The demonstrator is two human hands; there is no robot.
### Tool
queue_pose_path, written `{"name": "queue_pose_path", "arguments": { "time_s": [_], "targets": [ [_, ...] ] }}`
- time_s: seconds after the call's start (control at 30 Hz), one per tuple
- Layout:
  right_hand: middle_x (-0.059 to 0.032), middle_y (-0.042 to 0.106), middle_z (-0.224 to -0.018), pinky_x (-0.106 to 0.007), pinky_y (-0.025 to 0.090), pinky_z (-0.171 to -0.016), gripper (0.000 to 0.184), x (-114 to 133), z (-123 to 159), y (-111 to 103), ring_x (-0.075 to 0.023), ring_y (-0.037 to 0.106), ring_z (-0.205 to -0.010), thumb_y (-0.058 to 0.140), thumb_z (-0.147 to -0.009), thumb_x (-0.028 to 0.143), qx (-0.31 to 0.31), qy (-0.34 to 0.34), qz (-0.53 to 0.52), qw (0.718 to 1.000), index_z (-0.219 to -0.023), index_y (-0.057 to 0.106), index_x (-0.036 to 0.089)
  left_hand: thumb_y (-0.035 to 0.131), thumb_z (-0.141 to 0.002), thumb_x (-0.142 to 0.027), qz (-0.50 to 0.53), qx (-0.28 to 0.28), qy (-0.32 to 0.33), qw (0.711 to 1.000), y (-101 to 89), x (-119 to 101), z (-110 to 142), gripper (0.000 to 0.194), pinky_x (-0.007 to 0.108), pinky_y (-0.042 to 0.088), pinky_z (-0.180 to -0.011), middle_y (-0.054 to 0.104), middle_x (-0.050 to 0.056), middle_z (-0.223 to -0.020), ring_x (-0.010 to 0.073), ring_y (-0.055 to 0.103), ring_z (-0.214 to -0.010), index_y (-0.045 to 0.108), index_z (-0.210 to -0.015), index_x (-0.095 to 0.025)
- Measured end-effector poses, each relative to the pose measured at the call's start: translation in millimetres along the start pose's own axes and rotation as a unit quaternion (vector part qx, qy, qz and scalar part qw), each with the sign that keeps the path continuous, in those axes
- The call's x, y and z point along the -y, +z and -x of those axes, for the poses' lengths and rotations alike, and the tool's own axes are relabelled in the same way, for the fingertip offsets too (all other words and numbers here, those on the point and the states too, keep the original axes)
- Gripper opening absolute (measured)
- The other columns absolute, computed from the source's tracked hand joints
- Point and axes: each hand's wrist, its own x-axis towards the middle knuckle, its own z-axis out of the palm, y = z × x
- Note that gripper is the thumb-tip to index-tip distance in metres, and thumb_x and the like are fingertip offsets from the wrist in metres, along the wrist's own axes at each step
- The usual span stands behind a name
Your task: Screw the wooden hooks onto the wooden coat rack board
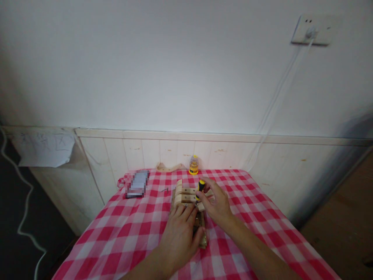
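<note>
Pinching one black-and-yellow screwdriver (201, 185) almost upright between thumb and fingers, the right hand (219, 203) works at the near end of one wooden assembly (178, 193). The left hand (180, 228) rests palm down over its near part, fingers extended and only slightly spread, clasping nothing visible. Beyond both hands are one yellow-based container (194, 165) and one curved wooden strip (169, 168); left of them lie one phone (138, 184) and, closer in, perhaps one small metal tool (165, 190)
</note>
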Motion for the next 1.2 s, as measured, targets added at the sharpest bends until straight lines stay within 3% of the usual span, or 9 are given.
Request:
{"name": "queue_pose_path", "arguments": {
  "time_s": [0.37,0.87,1.2],
  "targets": [
    [-0.0060,0.076,-0.100,-0.039,0.064,-0.080,0.035,1.4,0.8,-0.2,-0.0223,0.072,-0.081,0.067,-0.094,0.024,0.007,-0.020,0.006,1.000,-0.128,0.067,0.026,0.065,-0.092,-0.029,0.005,0.007,-0.004,1.000,-1.4,-1.0,-0.7,0.044,0.058,0.045,-0.114,0.069,0.010,-0.133,0.0332,0.056,-0.124,0.065,-0.134,-0.017],
    [-0.0036,0.073,-0.089,-0.034,0.063,-0.068,0.031,-4.1,-0.6,0.3,-0.0197,0.069,-0.071,0.069,-0.094,0.030,-0.016,-0.011,0.027,0.999,-0.124,0.064,0.024,0.064,-0.093,-0.030,0.006,0.010,-0.008,1.000,-1.8,-1.4,-0.5,0.045,0.059,0.044,-0.115,0.068,0.010,-0.135,0.0342,0.055,-0.125,0.064,-0.136,-0.016],
    [-0.0119,0.076,-0.115,-0.042,0.064,-0.090,0.035,3.8,5.2,-3.1,-0.0263,0.076,-0.103,0.057,-0.097,0.021,0.026,-0.055,0.036,0.998,-0.133,0.058,0.023,0.065,-0.093,-0.029,0.018,0.018,-0.006,1.000,0.0,0.9,-1.3,0.048,0.060,0.042,-0.116,0.068,0.011,-0.135,0.0342,0.054,-0.125,0.063,-0.139,-0.016]
  ]
}}
